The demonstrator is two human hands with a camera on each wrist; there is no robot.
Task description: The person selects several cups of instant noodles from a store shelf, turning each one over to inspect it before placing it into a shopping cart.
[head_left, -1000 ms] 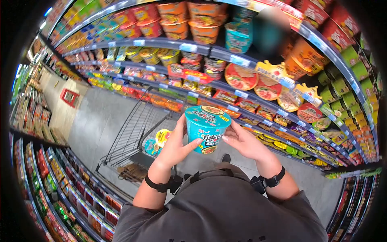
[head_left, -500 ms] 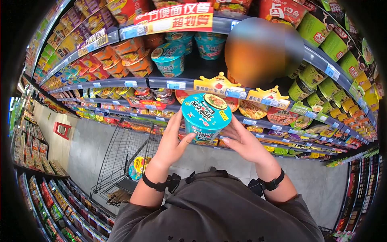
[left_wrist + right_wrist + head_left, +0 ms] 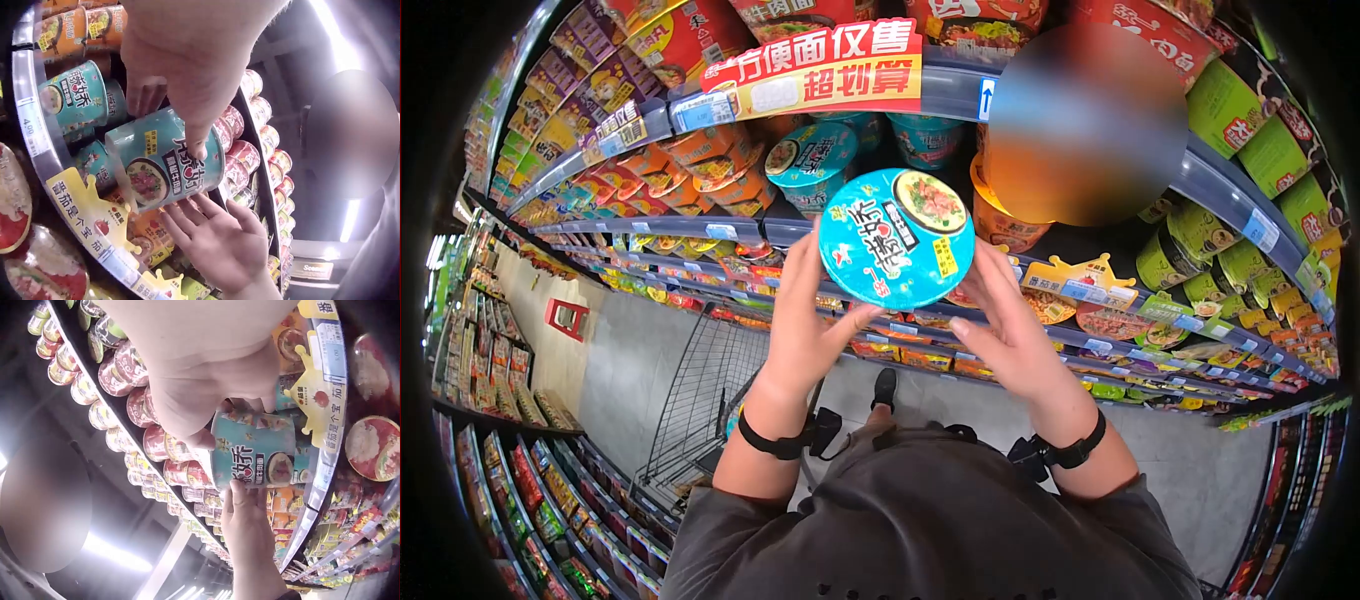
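Observation:
A large teal noodle tub (image 3: 897, 240) is held up between both hands, its round lid facing the head camera. The left hand (image 3: 802, 325) grips its left side, thumb near the lower rim; the right hand (image 3: 1012, 330) holds the right side. In the left wrist view the tub's printed side (image 3: 165, 162) shows, with the left thumb on it and the right hand (image 3: 228, 247) below, palm turned toward the camera. The right wrist view shows the tub (image 3: 253, 450) with the left hand (image 3: 249, 531) touching its lower part.
Matching teal tubs (image 3: 810, 160) stand on the shelf behind, beside orange tubs (image 3: 1005, 215) and green tubs (image 3: 1190, 245). A price banner (image 3: 830, 70) hangs on the shelf edge. A wire shopping cart (image 3: 700, 385) is at the lower left, and a red stool (image 3: 567, 318) stands farther off.
Both hands have raised the tub toward the shelf and tipped it so its lid faces the head camera. The head view has moved closer to the shelf, and a shoe has come into view below.

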